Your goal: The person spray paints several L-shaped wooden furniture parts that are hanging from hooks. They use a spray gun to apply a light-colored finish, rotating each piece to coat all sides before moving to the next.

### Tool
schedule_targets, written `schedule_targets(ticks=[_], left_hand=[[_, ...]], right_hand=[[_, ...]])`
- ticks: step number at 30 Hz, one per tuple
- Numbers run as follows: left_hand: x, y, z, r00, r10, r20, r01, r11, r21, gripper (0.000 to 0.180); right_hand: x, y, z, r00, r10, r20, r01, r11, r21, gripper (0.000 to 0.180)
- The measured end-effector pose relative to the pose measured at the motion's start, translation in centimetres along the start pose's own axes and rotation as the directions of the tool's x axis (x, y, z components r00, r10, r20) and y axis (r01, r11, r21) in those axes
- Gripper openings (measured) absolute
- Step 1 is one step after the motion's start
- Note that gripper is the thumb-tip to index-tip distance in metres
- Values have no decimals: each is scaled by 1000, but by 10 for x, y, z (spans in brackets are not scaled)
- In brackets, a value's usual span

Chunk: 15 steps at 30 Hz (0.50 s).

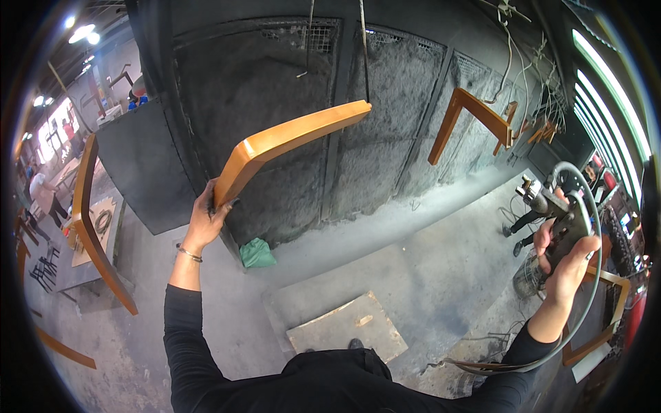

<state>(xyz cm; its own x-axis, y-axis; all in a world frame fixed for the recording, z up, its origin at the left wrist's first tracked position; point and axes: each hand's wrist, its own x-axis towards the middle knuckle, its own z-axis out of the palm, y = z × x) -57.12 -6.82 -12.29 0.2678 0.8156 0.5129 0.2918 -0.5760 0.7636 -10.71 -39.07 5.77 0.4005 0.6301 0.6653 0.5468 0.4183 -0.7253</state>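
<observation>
An orange-brown, glossy wooden piece bent at an angle (292, 138) hangs at its far end from a wire hook (365, 69). My left hand (206, 219) is closed round its lower end, and the piece slants up and away to the right. Out to the right, my right hand (568, 270) grips a spray gun (547, 201), whose nozzle end points up and left, apart from the wood. A grey hose (592, 292) loops from the gun down past my right forearm. The gun's body partly hides my right fingers.
Similar bent wooden pieces hang at left (86, 220) and far right (475, 117). A dark wall with mesh panels (275, 124) stands ahead. A green cloth (257, 253) and a flat board (344, 330) lie on the floor. Another person's dark-clad legs (527, 227) show at right.
</observation>
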Motion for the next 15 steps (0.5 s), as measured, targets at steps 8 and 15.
schedule_targets(ticks=[8,15], left_hand=[[7,1,-4,998,62,-19,-60,996,64,48],[4,-5,-7,997,62,-47,-59,996,74,48]], right_hand=[[51,-41,16,987,102,128,-98,995,-37,89],[90,-39,37,992,124,-24,-125,924,-360,57]])
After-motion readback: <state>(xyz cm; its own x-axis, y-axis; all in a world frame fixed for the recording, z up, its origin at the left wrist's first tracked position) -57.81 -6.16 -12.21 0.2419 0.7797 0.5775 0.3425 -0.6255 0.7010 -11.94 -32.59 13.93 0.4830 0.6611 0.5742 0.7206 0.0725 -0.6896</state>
